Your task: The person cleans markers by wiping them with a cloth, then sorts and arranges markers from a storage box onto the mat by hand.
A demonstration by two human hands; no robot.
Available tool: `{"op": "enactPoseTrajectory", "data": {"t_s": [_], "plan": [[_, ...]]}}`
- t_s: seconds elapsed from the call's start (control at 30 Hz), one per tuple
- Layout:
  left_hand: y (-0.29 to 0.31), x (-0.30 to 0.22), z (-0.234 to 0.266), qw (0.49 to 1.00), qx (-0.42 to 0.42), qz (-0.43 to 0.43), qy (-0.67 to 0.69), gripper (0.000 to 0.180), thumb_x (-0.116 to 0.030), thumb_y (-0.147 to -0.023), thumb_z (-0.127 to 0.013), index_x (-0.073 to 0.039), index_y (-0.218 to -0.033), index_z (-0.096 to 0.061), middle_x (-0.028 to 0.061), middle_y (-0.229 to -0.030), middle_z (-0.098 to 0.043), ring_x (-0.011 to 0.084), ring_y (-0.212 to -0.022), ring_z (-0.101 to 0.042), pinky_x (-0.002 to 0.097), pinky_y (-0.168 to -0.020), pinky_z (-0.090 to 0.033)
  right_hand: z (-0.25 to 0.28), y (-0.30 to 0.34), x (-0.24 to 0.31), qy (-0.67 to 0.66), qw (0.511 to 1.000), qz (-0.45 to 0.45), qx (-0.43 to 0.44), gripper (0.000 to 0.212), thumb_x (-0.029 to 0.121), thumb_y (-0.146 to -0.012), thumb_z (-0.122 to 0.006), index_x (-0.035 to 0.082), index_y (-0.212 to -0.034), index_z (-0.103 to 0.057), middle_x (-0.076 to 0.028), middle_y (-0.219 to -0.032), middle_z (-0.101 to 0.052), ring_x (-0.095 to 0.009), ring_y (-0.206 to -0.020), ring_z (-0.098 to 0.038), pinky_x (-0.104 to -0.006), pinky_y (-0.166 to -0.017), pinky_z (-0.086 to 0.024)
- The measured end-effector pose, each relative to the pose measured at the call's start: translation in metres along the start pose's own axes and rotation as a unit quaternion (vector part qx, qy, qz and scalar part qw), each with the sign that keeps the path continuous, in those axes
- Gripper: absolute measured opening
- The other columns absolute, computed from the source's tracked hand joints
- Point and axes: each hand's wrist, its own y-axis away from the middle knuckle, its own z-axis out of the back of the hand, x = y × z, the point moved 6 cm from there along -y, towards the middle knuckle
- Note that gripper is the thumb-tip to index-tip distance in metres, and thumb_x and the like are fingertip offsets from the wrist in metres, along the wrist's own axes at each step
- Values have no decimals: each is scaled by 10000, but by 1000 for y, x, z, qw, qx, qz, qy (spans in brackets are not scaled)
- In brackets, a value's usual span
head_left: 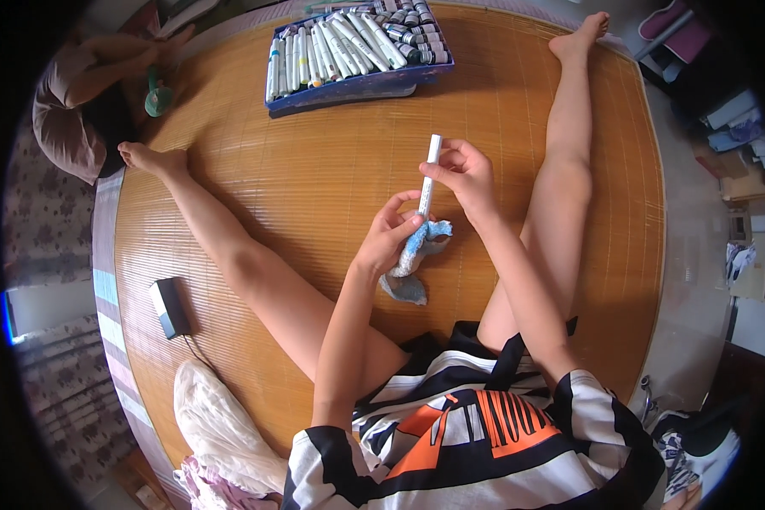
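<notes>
Between my outstretched legs, both hands meet at a slim white marker pen [429,183], held nearly upright. My right hand [463,174] pinches its upper part with thumb and fingers. My left hand [391,229] closes around the lower end, together with a blue and white cloth [414,255] that hangs down below the fingers. The pen's lowest tip is hidden by the cloth and the left fingers. Farther off, a blue box [348,95] holds many similar white markers [340,47] and rows of small dark-capped bottles [425,38].
I sit on a brown bamboo mat [314,170]. A black and white box-shaped device [171,308] with a cord lies left of my leg, near a pale crumpled cloth [221,421]. Another person [72,127] sits at the far left beside a green object [156,98].
</notes>
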Motion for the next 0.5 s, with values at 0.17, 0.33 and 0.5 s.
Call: {"op": "enactPoseTrajectory", "data": {"t_s": [0.17, 0.33, 0.5], "plan": [[0, -2, -3, 1000, 0, 9, -13, 371, -35, -687, -504, -27, -1005, -311, 116, -761, -518, 166, -721, -513, 256, -640, -427, 13, -2, 3, -3, 997, 42, -71, 257, 51, -564, -634, 14, -731, -442, 9, -563, -460, -30, -491, -415, -138, -438, -331], [3, -2, -2, 997, -40, -20, -65, 357, 5, -669, -509, -31, -981, -341, 79, -754, -502, 136, -704, -495, 233, -629, -413, 22, -1, 3, 21, 996, 25, -81, 237, 48, -579, -623, 31, -714, -429, 6, -593, -456, -30, -481, -413, -141, -430, -337], [2, -5, 14, 991, -96, -88, -39, 153, 7, -657, -528, -34, -762, -425, 43, -696, -478, 98, -643, -477, 202, -555, -404, 15, -1, 4, -20, 999, -32, -28, 251, 46, -637, -567, -6, -833, -419, -29, -648, -487, -50, -526, -443, -156, -455, -363]]}}
